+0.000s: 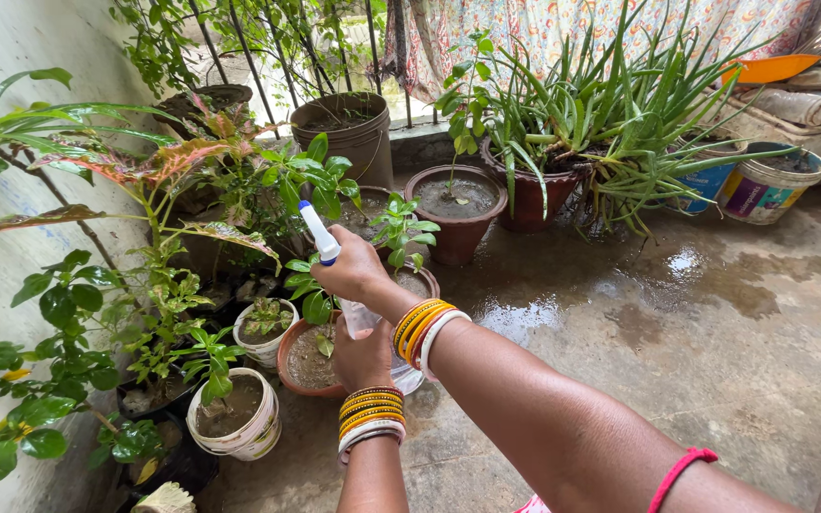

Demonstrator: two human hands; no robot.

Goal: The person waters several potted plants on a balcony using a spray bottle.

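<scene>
A clear plastic spray bottle with a white and blue nozzle is held just left of centre, above a cluster of potted plants. The right hand is wrapped around the neck and trigger, its fingers curled closed on the sprayer head, whose nozzle is pointed toward eleven o'clock. The left hand is closed around the lower body of the bottle from beneath, at six o'clock of the right hand. Yellow, orange and white bangles are worn on the right wrist, and a similar stack is seen on the left wrist.

Directly under the bottle, a terracotta pot of damp soil is placed. At nine o'clock of it, a small white pot with a seedling is set, and at seven o'clock a white bucket pot is found. At one o'clock of the hands, a brown pot filled with wet soil is seen, and beyond it a large aloe plant is spread wide. A painted bucket is placed at the far two o'clock. The concrete floor is marked with wet patches.
</scene>
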